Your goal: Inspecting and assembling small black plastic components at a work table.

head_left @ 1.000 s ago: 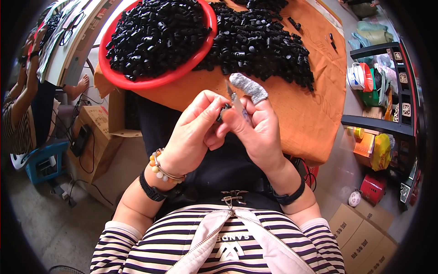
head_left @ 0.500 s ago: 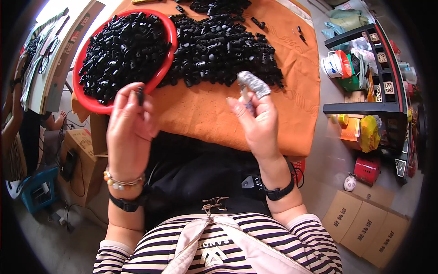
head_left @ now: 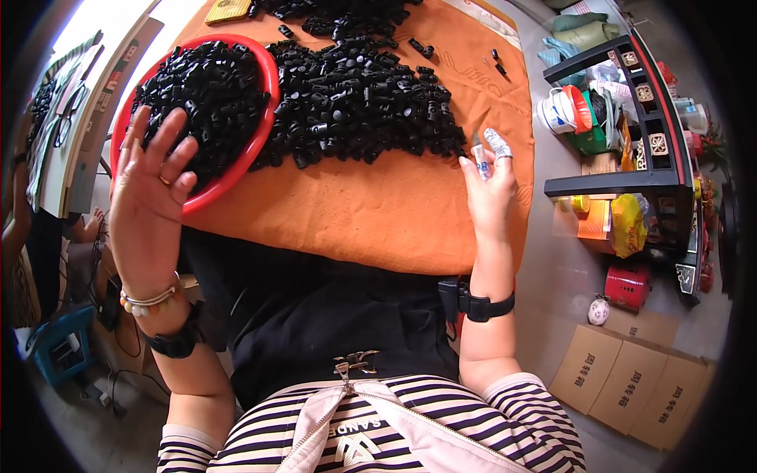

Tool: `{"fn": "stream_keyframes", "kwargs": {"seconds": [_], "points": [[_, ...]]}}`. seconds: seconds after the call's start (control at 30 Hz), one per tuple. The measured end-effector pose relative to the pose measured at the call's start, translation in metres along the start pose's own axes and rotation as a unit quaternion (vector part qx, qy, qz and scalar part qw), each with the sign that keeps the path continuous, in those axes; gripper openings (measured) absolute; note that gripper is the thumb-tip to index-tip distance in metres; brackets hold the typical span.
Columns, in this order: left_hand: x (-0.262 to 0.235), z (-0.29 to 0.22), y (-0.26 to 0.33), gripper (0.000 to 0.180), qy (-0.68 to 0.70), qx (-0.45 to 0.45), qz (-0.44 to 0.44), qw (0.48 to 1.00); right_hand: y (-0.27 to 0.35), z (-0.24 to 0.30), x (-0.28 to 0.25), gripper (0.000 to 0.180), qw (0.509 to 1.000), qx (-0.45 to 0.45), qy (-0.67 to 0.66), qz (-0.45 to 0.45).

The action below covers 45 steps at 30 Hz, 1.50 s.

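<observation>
Orange cloth (head_left: 371, 213) unchanged; left hand (head_left: 150, 189), a second before pinching a part with the right, had moved over the red basin (head_left: 264, 75), fingers spread and empty; right hand (head_left: 489, 185) pinched a small clear piece (head_left: 481, 162) by the black pile (head_left: 355, 102).

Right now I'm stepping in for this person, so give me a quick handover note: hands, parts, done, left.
Left hand: open, fingers spread, empty, over the red basin's near rim.
Right hand: holds a small clear piece by its taped fingertips, over the orange cloth.
Parts: black plastic pieces fill the basin; a loose black pile lies beside it on the cloth.
Done: basin heaped.
Left: the loose pile.
</observation>
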State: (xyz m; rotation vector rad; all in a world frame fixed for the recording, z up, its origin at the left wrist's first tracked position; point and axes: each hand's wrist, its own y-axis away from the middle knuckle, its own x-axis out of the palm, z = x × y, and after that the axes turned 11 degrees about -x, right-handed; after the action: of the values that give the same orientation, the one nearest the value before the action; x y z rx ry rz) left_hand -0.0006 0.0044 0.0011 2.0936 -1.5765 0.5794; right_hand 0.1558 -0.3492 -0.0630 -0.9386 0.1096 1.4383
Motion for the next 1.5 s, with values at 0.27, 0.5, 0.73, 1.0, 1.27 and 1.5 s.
{"fn": "stream_keyframes", "kwargs": {"seconds": [0.27, 0.5, 0.73, 1.0, 1.27, 1.5], "points": [[0.029, 0.036, 0.018, 0.04, -0.026, -0.127, -0.017, 0.991, 0.002, 0.005, 0.005, 0.05, 0.999, 0.025, 0.032, 0.025], [0.049, 0.052, 0.03, 0.03, -0.054, -0.219, 0.006, 0.974, 0.013, 0.056, -0.009, 0.05, 0.986, 0.072, -0.149, 0.036], [0.064, 0.063, 0.035, 0.034, -0.104, -0.239, 0.081, 0.962, 0.028, 0.122, -0.001, 0.058, 0.894, 0.102, -0.385, 0.203], [0.056, 0.069, 0.036, 0.022, -0.004, -0.278, 0.09, 0.956, 0.041, 0.14, 0.018, 0.06, 0.809, 0.11, -0.497, 0.295], [0.045, 0.071, 0.036, 0.015, 0.113, -0.289, 0.104, 0.945, 0.039, 0.152, 0.024, 0.053, 0.815, 0.123, -0.488, 0.285], [0.041, 0.07, 0.032, 0.02, 0.194, -0.274, 0.059, 0.94, 0.042, 0.142, 0.02, 0.045, 0.802, 0.12, -0.499, 0.307]]}}
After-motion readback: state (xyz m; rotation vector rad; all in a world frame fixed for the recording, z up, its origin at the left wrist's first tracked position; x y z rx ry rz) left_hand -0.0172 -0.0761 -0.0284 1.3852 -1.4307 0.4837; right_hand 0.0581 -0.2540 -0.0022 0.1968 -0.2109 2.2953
